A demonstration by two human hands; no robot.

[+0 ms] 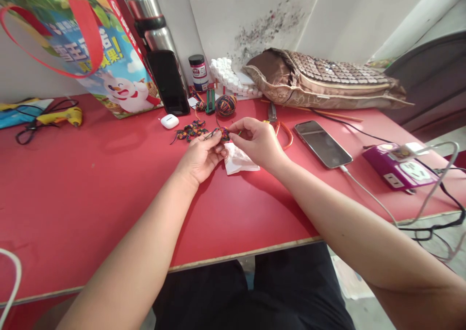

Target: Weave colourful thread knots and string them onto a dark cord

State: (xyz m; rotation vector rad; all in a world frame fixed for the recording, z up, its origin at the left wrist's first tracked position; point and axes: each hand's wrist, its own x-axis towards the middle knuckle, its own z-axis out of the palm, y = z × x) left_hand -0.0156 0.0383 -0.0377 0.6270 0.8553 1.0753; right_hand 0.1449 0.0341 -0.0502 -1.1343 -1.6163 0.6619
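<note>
Between my two hands is a small crocheted piece (224, 134) of dark multicoloured yarn. My left hand (202, 157) pinches it between thumb and fingers from the left. The fingertips of my right hand (257, 140) close on its right side; whether they also hold a hook is too small to tell. Behind the piece lies a ball of multicoloured yarn (225, 106), with a strand leading toward my hands. More crocheted yarn pieces (191, 131) rest just left of my fingers. A crumpled white tissue (240, 161) sits under my hands on the red table (120, 189).
Pliers (284, 133) and a charging phone (323, 144) lie to the right, near a purple power strip (398, 167) with cables. Behind stand a black phone (168, 82), a steel flask (156, 26), a jar (198, 73) and a gift bag (109, 53). A white earbud case (169, 121) lies left.
</note>
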